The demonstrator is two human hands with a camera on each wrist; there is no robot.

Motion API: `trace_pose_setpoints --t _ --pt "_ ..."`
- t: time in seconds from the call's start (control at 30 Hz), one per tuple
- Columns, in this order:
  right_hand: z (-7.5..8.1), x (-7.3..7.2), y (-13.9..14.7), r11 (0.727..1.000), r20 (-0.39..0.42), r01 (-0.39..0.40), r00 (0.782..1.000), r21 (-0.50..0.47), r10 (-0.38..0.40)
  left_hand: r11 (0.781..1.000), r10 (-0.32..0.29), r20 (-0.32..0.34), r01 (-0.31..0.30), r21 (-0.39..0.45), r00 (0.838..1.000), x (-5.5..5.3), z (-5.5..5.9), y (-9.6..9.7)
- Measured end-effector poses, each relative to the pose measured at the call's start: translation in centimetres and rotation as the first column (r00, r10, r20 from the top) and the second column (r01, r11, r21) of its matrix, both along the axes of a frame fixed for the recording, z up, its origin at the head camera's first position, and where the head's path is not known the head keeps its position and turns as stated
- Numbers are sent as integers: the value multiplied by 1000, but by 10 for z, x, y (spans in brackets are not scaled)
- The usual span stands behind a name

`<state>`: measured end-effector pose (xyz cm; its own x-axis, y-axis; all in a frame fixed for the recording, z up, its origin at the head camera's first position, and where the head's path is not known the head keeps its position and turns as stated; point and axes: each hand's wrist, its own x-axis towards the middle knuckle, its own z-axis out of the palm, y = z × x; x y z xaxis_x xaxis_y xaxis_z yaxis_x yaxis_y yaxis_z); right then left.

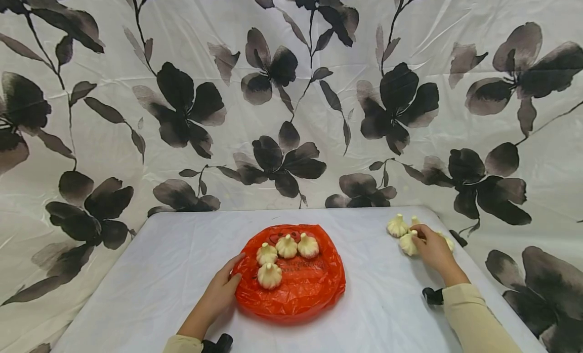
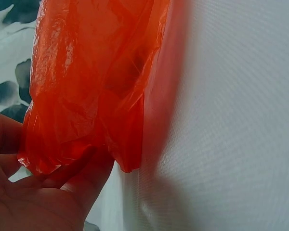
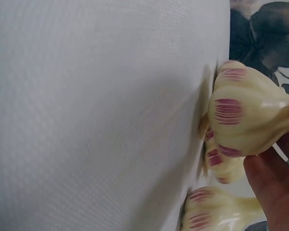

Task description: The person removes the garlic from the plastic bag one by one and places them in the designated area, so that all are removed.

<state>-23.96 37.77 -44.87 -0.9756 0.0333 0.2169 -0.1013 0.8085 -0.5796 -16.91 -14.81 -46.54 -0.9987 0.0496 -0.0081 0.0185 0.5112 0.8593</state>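
Garlic bulbs (image 1: 287,247) are found in two places on the white surface (image 1: 373,302): four sit upon a red bag (image 1: 300,287), and a small group is well apart from it, between two and three o'clock of the bag. On the bag's own dial, the four are at about nine, ten, twelve and one o'clock. The hands are far from each other. The left hand (image 1: 220,289) grips the bag's edge near nine o'clock, while the right hand (image 1: 434,249) pinches one bulb (image 1: 408,245) of the group; whether it is off the surface, one cannot tell. The step in hand seems to be the picking up of this bulb. To do it well, the right fingers should hold near the neck, firmly but without squeezing, and raise it straight, so that its close neighbours are not knocked; the left hand should steady the bag without pulling, because a tug could tip the bulbs there.
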Motion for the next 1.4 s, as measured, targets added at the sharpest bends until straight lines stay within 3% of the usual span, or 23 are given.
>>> trace_pose_setpoints --t 0.4,0.73,0.87,1.03,1.4 --pt "-2 -1 -4 1000 -45 7 999 6 -6 1000 -3 -2 3 8 1000 1 1 0" --pt "2 -3 -6 998 -1 54 999 18 -54 1000 0 4 0 2 1000 1 0 0" --pt "7 -2 -10 994 -67 91 994 53 -88 1000 -4 6 4 6 1000 1 0 -1" --pt "17 -2 -20 994 -133 86 988 71 -76 1000 -2 14 1 12 1000 1 0 0" --pt "40 -2 -49 998 -155 23 988 55 -14 1000 -4 11 4 1 1000 2 2 0"
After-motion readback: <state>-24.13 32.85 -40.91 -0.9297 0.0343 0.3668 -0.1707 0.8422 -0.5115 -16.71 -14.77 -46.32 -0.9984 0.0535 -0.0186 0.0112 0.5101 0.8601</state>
